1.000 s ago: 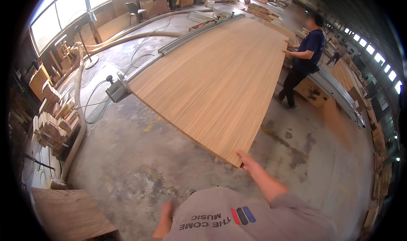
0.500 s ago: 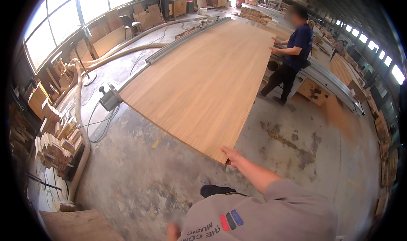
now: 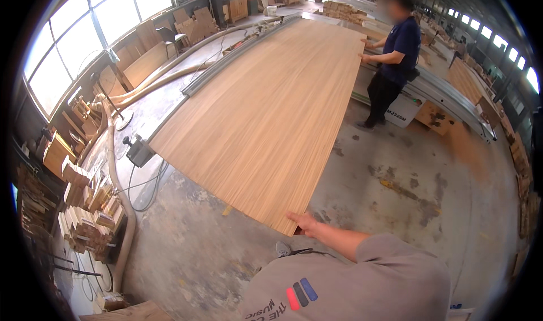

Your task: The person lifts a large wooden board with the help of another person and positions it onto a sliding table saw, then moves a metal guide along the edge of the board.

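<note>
A long wood-grain panel (image 3: 254, 123) stretches away from me across the saw table. My right hand (image 3: 303, 224) grips its near right corner, thumb side on top and the other fingers partly hidden at the edge and below. My left hand is out of sight. On the far right side of the panel a person in a dark blue shirt (image 3: 403, 44) has both hands at its long edge. Along the panel's left side runs a grey metal rail (image 3: 203, 79), with a grey clamp-like fitting (image 3: 139, 151) at its near end.
Stacked wood offcuts (image 3: 85, 228) stand at the left beside a thick beige hose (image 3: 129, 239). The saw machine's white cabinet (image 3: 403, 111) is behind the person. Stained concrete floor (image 3: 384, 208) lies right of the panel. Cables (image 3: 144, 199) hang below the fitting.
The panel's near corner and my right hand sit lower and slightly further left in the picture. My left hand, at the lower edge before, has gone out of view. The person has shifted stance.
</note>
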The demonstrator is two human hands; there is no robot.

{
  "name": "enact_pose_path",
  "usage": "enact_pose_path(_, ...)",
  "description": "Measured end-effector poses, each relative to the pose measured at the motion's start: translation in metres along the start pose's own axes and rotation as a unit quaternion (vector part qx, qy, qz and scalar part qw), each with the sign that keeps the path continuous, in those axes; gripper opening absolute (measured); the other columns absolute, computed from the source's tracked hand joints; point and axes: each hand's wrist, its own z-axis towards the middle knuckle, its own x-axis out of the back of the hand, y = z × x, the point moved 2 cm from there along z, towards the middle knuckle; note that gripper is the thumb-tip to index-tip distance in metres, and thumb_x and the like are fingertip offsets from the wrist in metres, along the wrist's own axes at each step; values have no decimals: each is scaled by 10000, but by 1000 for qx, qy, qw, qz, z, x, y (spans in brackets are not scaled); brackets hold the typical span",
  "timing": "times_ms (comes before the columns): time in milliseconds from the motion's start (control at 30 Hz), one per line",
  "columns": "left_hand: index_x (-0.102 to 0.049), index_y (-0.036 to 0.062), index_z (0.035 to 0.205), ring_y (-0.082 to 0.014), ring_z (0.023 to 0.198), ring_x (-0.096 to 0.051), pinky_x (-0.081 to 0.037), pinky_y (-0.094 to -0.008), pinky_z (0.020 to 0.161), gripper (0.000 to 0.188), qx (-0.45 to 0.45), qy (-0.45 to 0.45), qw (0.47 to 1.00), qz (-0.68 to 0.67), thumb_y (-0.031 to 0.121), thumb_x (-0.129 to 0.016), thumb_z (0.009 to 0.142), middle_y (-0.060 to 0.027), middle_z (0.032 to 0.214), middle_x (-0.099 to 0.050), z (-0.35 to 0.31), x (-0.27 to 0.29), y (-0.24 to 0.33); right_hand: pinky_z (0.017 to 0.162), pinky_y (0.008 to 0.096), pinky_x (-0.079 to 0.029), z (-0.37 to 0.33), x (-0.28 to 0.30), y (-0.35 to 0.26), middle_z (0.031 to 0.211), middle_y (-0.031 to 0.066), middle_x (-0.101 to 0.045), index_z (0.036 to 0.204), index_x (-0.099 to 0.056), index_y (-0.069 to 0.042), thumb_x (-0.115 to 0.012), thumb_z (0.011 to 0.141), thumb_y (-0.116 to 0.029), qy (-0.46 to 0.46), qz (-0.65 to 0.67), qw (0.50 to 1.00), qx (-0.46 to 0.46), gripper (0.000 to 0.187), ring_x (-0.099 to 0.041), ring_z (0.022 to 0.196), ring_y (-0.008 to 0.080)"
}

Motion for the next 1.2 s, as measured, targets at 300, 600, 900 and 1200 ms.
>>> enact_pose_path(300, -625, -15, 1055, -328, 948, -620, -467, -406, 810, 493, 31, 77, 990, -113, 410, -532, 824, -239, 967, -642, 67, 8, 25, 733, 395, -555, 54, -20, 15, 1117, 105, -591, 1206, -497, -34, -700, 809, -302, -4, -26, 999, 22, 520, -625, 911, 224)
enact_pose_path(600, -667, -24, 917, -342, 938, -623, -458, -414, 814, 504, 162, 78, 961, -210, 453, -541, 813, -233, 944, -647, 115, 46, -19, 689, 457, -557, 62, -30, 25, 1069, 126, -588, 1225, -445, -4, -680, 822, -342, -12, -22, 1000, 13, 576, -617, 916, 261)
enact_pose_path(900, -577, 77, 776, -131, 557, -466, -365, -284, 496, 236, 164, 78, 885, -428, 307, -564, 829, -18, 660, -499, 253, 199, -64, 743, 453, -547, 97, -62, 3, 1113, 128, -587, 1254, -423, -50, -640, 841, -393, -51, -27, 998, -24, 579, -619, 953, 266)
enact_pose_path(1200, -634, 22, 860, -132, 655, -548, -440, -273, 565, 269, 93, 112, 845, -515, 283, -578, 839, -50, 758, -608, 358, 328, 69, 736, 449, -552, 156, -106, -5, 1138, 114, -577, 1275, -414, -48, -658, 844, -274, -57, -13, 996, -63, 545, -603, 986, 280)
